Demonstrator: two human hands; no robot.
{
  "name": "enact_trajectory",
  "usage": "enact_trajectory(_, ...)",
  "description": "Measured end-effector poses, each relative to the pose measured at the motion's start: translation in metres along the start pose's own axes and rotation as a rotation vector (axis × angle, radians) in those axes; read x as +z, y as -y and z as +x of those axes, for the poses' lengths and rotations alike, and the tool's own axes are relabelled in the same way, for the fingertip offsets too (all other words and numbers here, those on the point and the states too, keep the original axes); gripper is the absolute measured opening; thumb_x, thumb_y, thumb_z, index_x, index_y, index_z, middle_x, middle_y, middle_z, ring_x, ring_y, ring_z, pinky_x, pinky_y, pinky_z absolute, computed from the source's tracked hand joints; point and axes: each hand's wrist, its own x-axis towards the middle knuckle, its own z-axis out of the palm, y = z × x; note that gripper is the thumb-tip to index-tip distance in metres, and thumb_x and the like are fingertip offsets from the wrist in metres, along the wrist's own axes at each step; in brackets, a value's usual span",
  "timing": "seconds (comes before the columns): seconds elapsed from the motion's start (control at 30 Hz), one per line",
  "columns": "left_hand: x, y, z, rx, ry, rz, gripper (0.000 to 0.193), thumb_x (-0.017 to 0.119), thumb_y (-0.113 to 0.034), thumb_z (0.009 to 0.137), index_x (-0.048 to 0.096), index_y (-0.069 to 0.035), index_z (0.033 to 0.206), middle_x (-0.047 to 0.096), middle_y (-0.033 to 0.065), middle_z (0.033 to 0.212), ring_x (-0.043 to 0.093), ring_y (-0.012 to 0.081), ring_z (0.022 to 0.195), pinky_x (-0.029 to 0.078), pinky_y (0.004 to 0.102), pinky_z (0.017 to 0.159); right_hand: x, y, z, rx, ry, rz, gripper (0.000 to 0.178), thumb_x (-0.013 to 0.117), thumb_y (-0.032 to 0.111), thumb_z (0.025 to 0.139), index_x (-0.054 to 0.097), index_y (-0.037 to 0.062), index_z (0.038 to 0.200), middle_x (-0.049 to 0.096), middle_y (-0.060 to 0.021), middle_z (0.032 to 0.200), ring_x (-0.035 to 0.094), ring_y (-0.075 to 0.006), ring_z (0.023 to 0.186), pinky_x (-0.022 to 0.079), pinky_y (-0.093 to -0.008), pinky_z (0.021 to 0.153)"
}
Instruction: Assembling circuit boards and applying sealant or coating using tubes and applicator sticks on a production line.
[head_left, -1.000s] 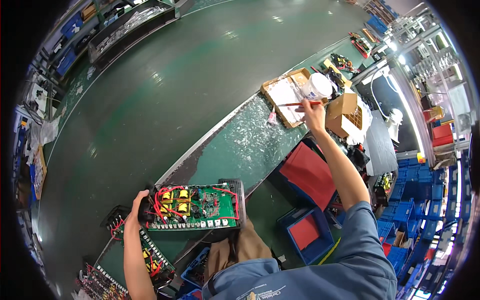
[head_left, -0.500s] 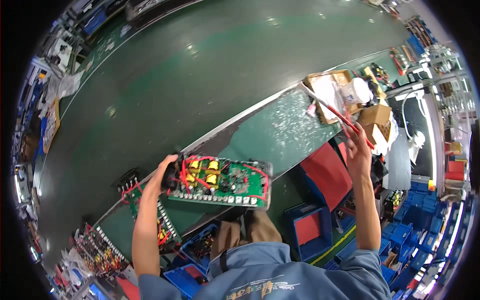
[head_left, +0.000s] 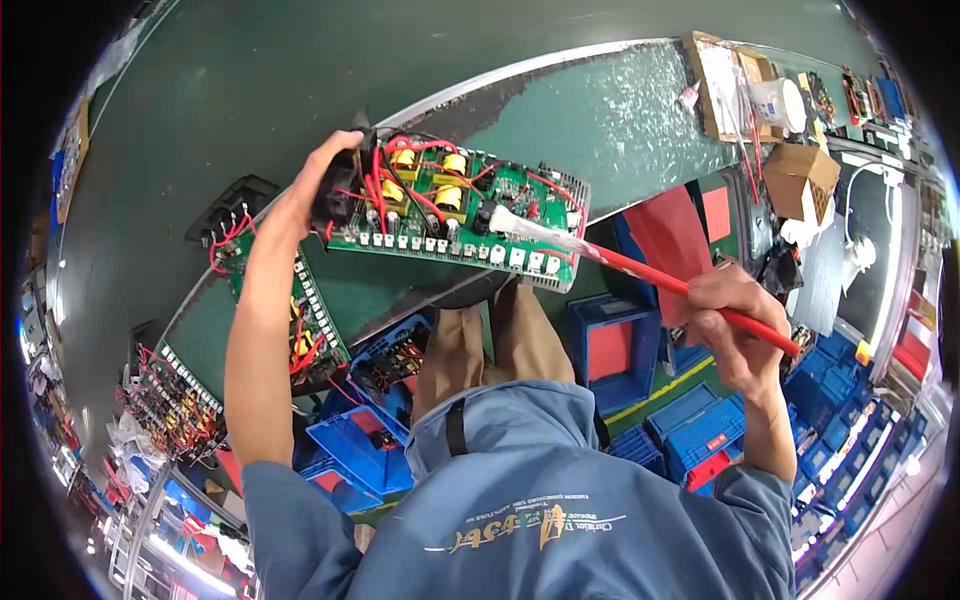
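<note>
Your left hand (head_left: 318,178) grips the green circuit board (head_left: 455,215) above the workbench (head_left: 600,120); your right hand (head_left: 735,325) pinches a red brush (head_left: 640,268), bristles touching it. Blue bins (head_left: 700,440) crowd below, a cardboard box (head_left: 800,175) beyond.

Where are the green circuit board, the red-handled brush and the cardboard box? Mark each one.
Green circuit board (head_left: 455,215), head view, on its component-covered face.
Red-handled brush (head_left: 650,272), head view, mid-handle.
Cardboard box (head_left: 795,172), head view, on its side wall.

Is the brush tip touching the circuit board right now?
Yes, the white bristles of the red-handled brush in the right hand rest on the circuit board that the left hand holds up.
</note>
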Motion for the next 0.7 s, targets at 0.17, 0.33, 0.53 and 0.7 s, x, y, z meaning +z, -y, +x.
enact_trajectory(0.17, 0.0, 0.005, 0.003, 0.022, -0.032, 0.093, 0.059, 0.063, -0.065, 0.079, 0.07, -0.011, 0.101, 0.069, 0.0023, 0.087, 0.063, 0.0126, 0.071, 0.049, 0.0294, 0.064, 0.009, 0.0, 0.004, 0.051, 0.062, 0.061, 0.019, 0.065, 0.013, 0.099, 0.064, -0.0013, 0.11, 0.072, -0.0182, 0.092, 0.071, -0.0198, 0.074, 0.056, -0.0266, 0.062)
enact_trajectory(0.33, -0.006, 0.008, 0.006, -0.01, -0.012, 0.053, 0.055, 0.064, -0.058, 0.084, 0.073, -0.007, 0.103, 0.073, 0.0045, 0.09, 0.069, 0.0149, 0.075, 0.055, 0.0291, 0.072, 0.021, 0.005, 0.002, 0.053, 0.093, -0.052, 0.019, 0.066, 0.015, 0.099, 0.064, -0.0023, 0.108, 0.074, -0.0182, 0.094, 0.072, -0.0186, 0.073, 0.056, -0.0258, 0.061)
enact_trajectory(0.53, 0.0, 0.004, 0.0, 0.014, -0.091, 0.125, 0.053, 0.064, -0.059, 0.083, 0.07, -0.008, 0.098, 0.07, 0.0027, 0.087, 0.066, 0.0142, 0.072, 0.054, 0.0283, 0.069, 0.032, 0.005, 0.004, 0.165, 0.067, -0.027, 0.016, 0.066, 0.012, 0.098, 0.066, -0.0007, 0.109, 0.075, -0.0148, 0.093, 0.068, -0.0129, 0.066, 0.054, -0.0258, 0.059)
enact_trajectory(0.7, 0.005, 0.004, -0.006, -0.009, -0.119, 0.17, 0.067, 0.062, -0.071, 0.076, 0.068, -0.012, 0.105, 0.068, 0.0055, 0.096, 0.062, 0.0177, 0.084, 0.048, 0.0381, 0.073, 0.037, -0.005, 0.013, 0.033, 0.101, -0.18, 0.013, 0.064, 0.006, 0.098, 0.066, 0.0005, 0.11, 0.075, -0.0133, 0.093, 0.068, -0.0137, 0.065, 0.054, -0.0246, 0.057)
